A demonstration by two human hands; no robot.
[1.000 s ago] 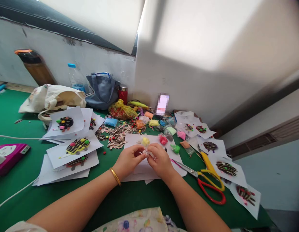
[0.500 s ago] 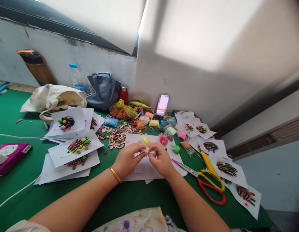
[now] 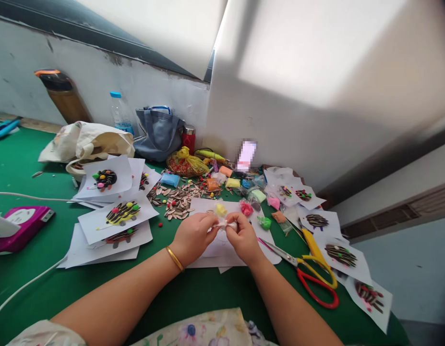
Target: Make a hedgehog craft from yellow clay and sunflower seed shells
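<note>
My left hand (image 3: pixel 193 239) and my right hand (image 3: pixel 244 239) meet above a white paper sheet (image 3: pixel 204 206). Thumbs and fingers of both pinch a small pale, pinkish-white lump of modelling clay (image 3: pixel 225 224), partly hidden by the fingertips. Just beyond them lies yellow clay (image 3: pixel 220 209) in clear wrapping. Red clay (image 3: pixel 246 208) and green clay (image 3: pixel 264 222) lie past my right hand. To the right are scissors (image 3: pixel 318 283) with one red and one yellow handle loop, touching a yellow tool (image 3: pixel 312 245).
Sunflower seeds (image 3: pixel 181 198) are heaped beyond my left hand. Seed-and-clay pictures stack at left (image 3: pixel 123 215) and line the right edge (image 3: pixel 341 254). A magenta device (image 3: pixel 24 228) with white cables sits far left. Bags, including a blue one (image 3: pixel 159 134), and bottles stand along the wall.
The whole view has shifted slightly to the right. Both hands still pinch the pale clay, which now looks somewhat more stretched sideways between the fingertips.
</note>
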